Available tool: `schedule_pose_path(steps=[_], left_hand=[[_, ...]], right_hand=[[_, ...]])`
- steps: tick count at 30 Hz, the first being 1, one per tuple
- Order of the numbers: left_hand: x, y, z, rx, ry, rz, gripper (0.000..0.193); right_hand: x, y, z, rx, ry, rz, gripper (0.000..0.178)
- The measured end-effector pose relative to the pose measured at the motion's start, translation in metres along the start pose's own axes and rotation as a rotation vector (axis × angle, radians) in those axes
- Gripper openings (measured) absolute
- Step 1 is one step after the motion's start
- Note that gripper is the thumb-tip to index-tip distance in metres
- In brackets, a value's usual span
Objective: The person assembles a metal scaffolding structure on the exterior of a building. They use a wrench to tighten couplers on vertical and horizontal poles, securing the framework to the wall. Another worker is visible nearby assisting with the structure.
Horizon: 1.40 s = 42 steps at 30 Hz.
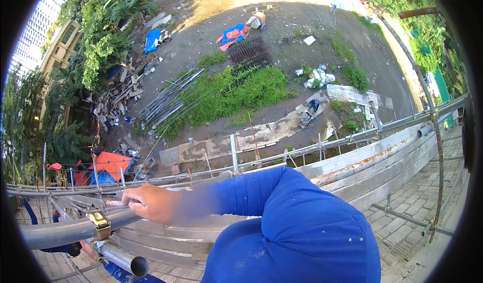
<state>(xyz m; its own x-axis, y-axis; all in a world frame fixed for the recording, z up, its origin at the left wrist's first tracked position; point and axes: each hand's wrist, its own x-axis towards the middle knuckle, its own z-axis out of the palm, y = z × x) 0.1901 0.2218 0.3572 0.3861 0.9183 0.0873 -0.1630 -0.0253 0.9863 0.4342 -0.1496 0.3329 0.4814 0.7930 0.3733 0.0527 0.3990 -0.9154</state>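
My right arm, in a blue sleeve (322, 217), reaches across to the left. My right hand (151, 202) is closed at a thick grey scaffold pipe (55, 235), its fingers curled over it. Left of that hand, a brass-coloured scaffold clamp (99, 225) sits around the pipe. Below the clamp, a shorter steel pipe (121, 259) points its open end toward me. Beside it, at the lower left, is a blue sleeve (132, 277) with a bit of skin, seemingly my left hand (90, 250); the pipes hide its fingers.
Wooden planks (156, 250) and a rusty pipe (370, 158) run along the scaffold over a block wall (397, 215). Blue-clothed limbs of another person (31, 212) show at far left. Far below are a bending person (314, 104), loose pipes (173, 96) and a concrete mixer (256, 20).
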Motion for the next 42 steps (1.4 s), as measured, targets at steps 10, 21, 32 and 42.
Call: schedule_pose_path(steps=[10,21,32,42], left_hand=[[-0.003,0.017,-0.042,-0.021,-0.027,0.047,0.041],[-0.033,0.041,0.019,-0.302,-0.045,-0.031,0.034],[-0.030,0.039,0.009,-0.299,-0.250,-0.015,0.042],[-0.053,0.052,0.024,-0.352,-0.198,-0.008,0.042]], right_hand=[[0.077,0.090,0.009,-0.444,-0.494,-0.097,0.032],[0.193,0.115,0.057,-0.178,-0.761,0.347,0.030],[0.268,0.057,0.147,0.149,-0.459,0.019,0.032],[0.193,-0.099,0.116,0.372,-0.277,-0.361,0.024]])
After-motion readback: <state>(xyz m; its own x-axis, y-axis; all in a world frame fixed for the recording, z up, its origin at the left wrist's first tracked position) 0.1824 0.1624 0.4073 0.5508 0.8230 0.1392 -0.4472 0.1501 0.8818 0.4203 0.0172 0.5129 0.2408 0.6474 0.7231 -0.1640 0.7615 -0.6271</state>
